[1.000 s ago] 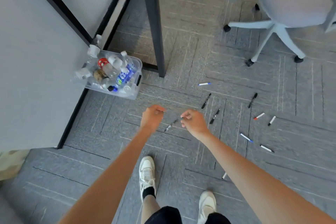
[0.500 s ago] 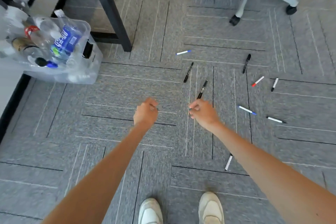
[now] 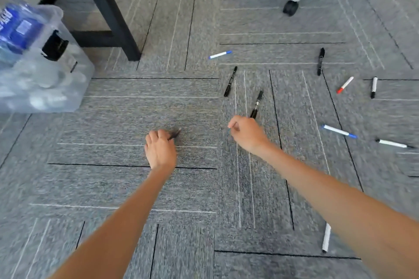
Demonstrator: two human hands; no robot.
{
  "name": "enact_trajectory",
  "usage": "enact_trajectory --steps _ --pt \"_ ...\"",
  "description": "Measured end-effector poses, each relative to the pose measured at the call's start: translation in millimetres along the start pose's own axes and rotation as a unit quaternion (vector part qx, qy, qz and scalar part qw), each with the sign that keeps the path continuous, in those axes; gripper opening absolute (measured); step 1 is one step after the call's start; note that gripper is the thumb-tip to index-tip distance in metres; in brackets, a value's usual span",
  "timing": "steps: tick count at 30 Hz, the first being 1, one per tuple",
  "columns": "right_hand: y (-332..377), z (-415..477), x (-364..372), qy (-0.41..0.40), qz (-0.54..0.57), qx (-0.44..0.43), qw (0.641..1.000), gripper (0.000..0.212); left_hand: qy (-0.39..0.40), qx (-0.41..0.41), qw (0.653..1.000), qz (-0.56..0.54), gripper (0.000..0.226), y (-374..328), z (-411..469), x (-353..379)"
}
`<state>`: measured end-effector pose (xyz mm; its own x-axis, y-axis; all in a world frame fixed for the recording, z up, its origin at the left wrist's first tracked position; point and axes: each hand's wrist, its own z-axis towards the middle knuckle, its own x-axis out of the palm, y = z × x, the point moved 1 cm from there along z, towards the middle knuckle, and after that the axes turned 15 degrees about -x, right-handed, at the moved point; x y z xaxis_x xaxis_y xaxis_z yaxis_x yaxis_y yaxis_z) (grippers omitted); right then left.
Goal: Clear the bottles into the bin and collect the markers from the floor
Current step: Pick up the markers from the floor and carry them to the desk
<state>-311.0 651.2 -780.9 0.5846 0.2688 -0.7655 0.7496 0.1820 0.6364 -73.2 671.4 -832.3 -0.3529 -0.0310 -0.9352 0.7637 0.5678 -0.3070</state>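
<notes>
Several markers lie scattered on the grey carpet: a blue-capped one (image 3: 220, 54), black ones (image 3: 230, 81) (image 3: 320, 61), a red-tipped one (image 3: 344, 85) and more to the right. My left hand (image 3: 159, 149) grips a dark, blurred marker (image 3: 175, 135) just above the floor. My right hand (image 3: 247, 133) has curled fingers at the near end of a black marker (image 3: 256, 104); I cannot tell whether it holds it. The clear plastic bin (image 3: 74, 88) at the left holds bottles, one with a blue label (image 3: 18, 27).
A black table leg (image 3: 106, 7) stands beside the bin. Chair casters (image 3: 289, 7) are at the top right. More markers lie at the right: white-and-blue (image 3: 339, 131), white-and-black (image 3: 393, 143) (image 3: 373, 87), and a white one (image 3: 326, 238) near my right forearm.
The view has dropped closer to the floor and shifted right. My left hand now shows a dark marker in its grip. My right hand has reached the black marker's near end.
</notes>
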Motion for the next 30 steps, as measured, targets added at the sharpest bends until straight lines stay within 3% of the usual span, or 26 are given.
enact_trajectory --steps 3,5,8,10,12,16,21,25,30 --pt "-18.6 14.6 -4.2 -0.08 -0.079 0.016 0.994 0.008 -0.005 0.041 0.999 -0.011 0.022 -10.4 1.7 0.4" --pt "-30.8 23.1 -9.7 -0.107 -0.103 0.055 0.987 0.022 0.03 0.044 0.998 -0.032 0.019 -20.3 1.3 -0.6" --pt "-51.9 35.2 -13.0 -0.016 -0.163 0.1 0.981 0.049 0.092 0.07 0.99 -0.077 0.021 -34.5 -1.0 3.0" --pt "-61.4 39.5 -12.7 0.046 -0.171 0.119 0.977 0.057 0.112 0.085 0.983 -0.121 0.021 -43.3 -1.8 6.4" --pt "-66.2 44.1 -11.5 0.04 -0.189 0.101 0.976 0.054 0.127 0.088 0.975 -0.158 0.02 -53.4 -0.2 11.3" --pt "-66.5 48.2 -16.1 -0.056 -0.211 0.07 0.973 0.042 0.149 0.105 0.965 -0.187 0.018 -74.7 3.0 20.4" --pt "-77.4 40.7 -26.9 -0.1 -0.063 0.149 0.982 0.041 0.154 0.13 0.962 -0.182 0.019 -108.5 4.5 25.0" --pt "-93.0 24.6 -33.2 -0.137 0.031 0.166 0.976 0.034 0.098 0.152 0.978 -0.108 0.023 -148.9 9.5 28.4" --pt "-105.7 -6.6 -47.0 -0.137 0.097 0.156 0.973 0.031 0.044 0.184 0.981 0.033 0.054 -207.5 26.2 42.8"
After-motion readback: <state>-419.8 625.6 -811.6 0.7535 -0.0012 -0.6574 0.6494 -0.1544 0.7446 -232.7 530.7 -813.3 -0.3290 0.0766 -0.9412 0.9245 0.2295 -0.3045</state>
